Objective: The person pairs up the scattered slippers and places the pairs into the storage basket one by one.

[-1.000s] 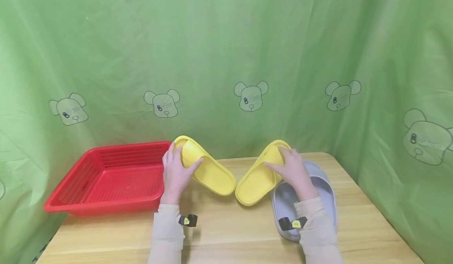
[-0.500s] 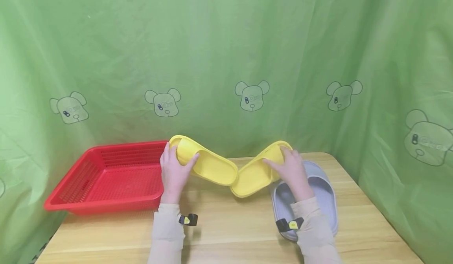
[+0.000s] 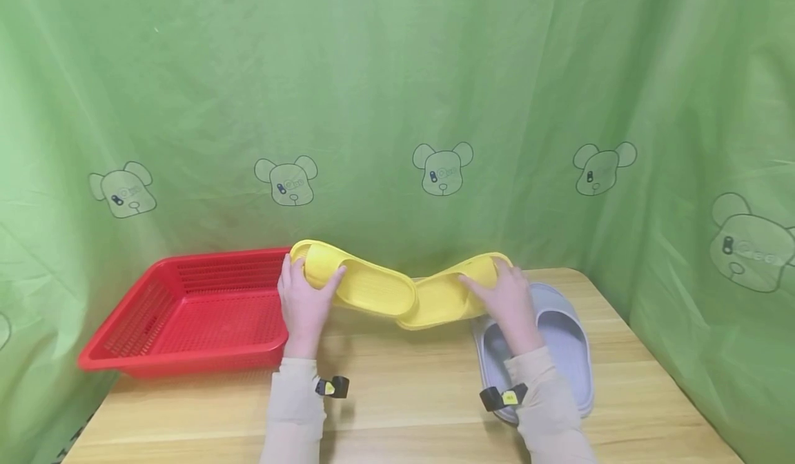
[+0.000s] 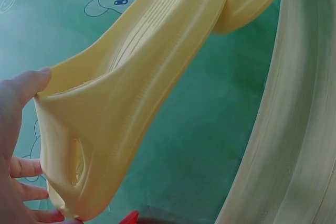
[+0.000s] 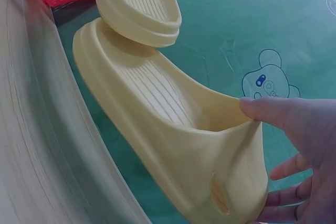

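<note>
Your left hand (image 3: 305, 305) pinches one slipper (image 3: 373, 289), your right hand (image 3: 512, 306) another slipper (image 3: 439, 302), heels overlapping near the bench's (image 3: 406, 395) far edge.

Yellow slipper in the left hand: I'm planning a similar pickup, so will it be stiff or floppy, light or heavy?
The yellow slipper is probably fairly stiff: its sole shows no clear droop. It's likely light for its size, since the left hand holds it above the table by one end. Its ridged footbed may resist slipping.

Cloth-walled booth: green bear-print curtain (image 3: 373, 91), wooden table (image 3: 404, 388).
</note>
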Available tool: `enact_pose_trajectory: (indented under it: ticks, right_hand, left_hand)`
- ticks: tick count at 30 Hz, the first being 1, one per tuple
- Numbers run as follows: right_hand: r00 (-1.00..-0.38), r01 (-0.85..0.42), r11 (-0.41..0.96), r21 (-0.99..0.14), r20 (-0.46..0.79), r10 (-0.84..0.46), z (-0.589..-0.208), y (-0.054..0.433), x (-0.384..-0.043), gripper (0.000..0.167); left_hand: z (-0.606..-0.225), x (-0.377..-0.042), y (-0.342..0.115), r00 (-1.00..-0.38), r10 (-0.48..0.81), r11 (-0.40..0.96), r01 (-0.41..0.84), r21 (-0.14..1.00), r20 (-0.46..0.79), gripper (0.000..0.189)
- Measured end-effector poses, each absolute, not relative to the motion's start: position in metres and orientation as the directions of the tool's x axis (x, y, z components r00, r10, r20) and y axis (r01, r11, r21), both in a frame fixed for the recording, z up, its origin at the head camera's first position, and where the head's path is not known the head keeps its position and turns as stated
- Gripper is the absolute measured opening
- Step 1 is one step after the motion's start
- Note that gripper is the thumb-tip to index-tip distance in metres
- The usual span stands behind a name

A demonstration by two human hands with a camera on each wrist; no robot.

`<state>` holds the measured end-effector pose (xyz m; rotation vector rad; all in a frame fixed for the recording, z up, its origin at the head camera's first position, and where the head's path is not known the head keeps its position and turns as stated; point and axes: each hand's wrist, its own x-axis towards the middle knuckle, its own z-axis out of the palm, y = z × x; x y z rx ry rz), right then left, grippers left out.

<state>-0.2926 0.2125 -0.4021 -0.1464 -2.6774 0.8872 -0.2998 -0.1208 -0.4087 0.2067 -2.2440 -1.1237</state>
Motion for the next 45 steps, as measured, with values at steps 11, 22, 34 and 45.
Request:
enact_pose_trajectory:
  ticks: [11, 22, 34, 45]
  right_hand:
    - [-0.94, 0.005, 0.799, -0.602, 0.27, 0.209, -0.407, 0.206, -0.296, 0.105]
    - [-0.948, 0.049, 0.787, -0.614, 0.219, 0.229, -0.404, 0.2, -0.294, 0.112]
    - [-0.946, 0.053, 0.796, -0.603, 0.226, 0.233, -0.402, 0.196, -0.293, 0.113]
    - [-0.937, 0.053, 0.8, -0.598, 0.247, 0.247, -0.402, 0.195, -0.292, 0.113]
  left_hand:
    - [-0.41, -0.3, -0.111, -0.793, -0.417, 0.606, 0.122, 0.786, 0.445, 0.089]
    - [-0.411, -0.301, -0.101, -0.782, -0.436, 0.616, 0.1, 0.781, 0.444, 0.091]
    - [-0.413, -0.299, -0.09, -0.769, -0.432, 0.645, 0.102, 0.758, 0.471, 0.092]
    - [-0.412, -0.296, -0.085, -0.765, -0.432, 0.66, 0.093, 0.746, 0.478, 0.095]
